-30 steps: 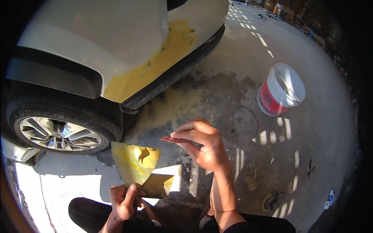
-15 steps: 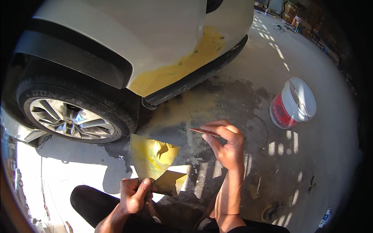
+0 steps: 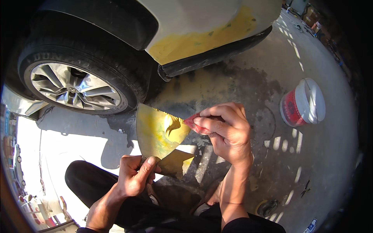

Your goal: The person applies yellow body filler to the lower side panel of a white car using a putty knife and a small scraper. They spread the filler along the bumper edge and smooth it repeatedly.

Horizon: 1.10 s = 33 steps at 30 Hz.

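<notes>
My left hand (image 3: 136, 176) is closed round the lower end of a fan-shaped putty board (image 3: 149, 130), thumb on top. A mound of yellow body filler (image 3: 173, 125) sits on its right part, with yellow-green smears beside it. My right hand (image 3: 233, 134) pinches a red putty spreader (image 3: 196, 124) between thumb and fingers. The spreader's tip meets the board's right edge, beside the filler. Just below the board shows a darker brown piece (image 3: 176, 163) with a yellow patch; whether it joins the board I cannot tell. Beyond my hands, yellow filler (image 3: 206, 37) covers the lower car panel.
A car wheel (image 3: 74, 89) stands at the left, under a black arch trim (image 3: 101, 19). A black sill (image 3: 217, 52) runs below the panel. A white and red bucket (image 3: 301, 103) is on the concrete floor at the right, with a dark round object (image 3: 267, 208) nearer me.
My right hand has turned and brought the spreader against the board's right edge beside the filler. The view has shifted, so the car sits higher. My left hand keeps its hold.
</notes>
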Each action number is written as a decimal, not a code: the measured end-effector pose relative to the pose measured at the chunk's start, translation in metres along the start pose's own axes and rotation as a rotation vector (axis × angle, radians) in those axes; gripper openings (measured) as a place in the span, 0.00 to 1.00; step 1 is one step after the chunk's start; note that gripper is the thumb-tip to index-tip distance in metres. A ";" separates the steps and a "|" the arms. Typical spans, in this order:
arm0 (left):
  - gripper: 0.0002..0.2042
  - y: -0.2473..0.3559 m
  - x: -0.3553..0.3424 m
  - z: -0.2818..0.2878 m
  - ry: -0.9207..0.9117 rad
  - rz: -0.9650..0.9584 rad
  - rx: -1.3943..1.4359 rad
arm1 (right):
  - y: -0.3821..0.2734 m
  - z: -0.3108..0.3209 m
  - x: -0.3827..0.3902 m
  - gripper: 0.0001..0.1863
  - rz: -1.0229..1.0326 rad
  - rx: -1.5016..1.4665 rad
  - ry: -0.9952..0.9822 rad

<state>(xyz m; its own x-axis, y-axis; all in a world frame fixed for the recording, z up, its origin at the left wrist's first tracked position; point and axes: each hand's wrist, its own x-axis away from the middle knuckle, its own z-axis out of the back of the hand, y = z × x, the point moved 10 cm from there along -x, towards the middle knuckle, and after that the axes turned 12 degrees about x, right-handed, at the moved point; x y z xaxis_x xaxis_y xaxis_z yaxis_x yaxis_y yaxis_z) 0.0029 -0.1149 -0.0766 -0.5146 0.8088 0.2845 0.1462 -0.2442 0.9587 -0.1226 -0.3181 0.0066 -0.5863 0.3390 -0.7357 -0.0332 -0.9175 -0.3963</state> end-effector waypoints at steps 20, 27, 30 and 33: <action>0.23 -0.001 -0.003 0.005 0.134 -0.023 0.110 | 0.134 0.089 -0.029 0.07 -0.416 -0.182 0.444; 0.26 -0.011 -0.005 -0.004 0.079 0.010 0.033 | 0.225 0.118 -0.093 0.09 -0.464 0.092 0.614; 0.26 -0.013 -0.005 0.000 0.084 0.019 0.033 | 0.234 0.122 -0.106 0.10 -0.460 0.203 0.631; 0.25 -0.014 -0.005 0.002 0.093 0.008 0.017 | 0.244 0.123 -0.109 0.10 -0.473 0.239 0.634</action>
<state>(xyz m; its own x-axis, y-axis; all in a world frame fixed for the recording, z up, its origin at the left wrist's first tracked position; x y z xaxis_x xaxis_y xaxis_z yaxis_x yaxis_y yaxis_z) 0.0054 -0.1148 -0.0916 -0.5893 0.7535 0.2913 0.1651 -0.2407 0.9565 -0.1660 -0.6045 0.0577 0.0982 0.6881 -0.7190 -0.3749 -0.6437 -0.6672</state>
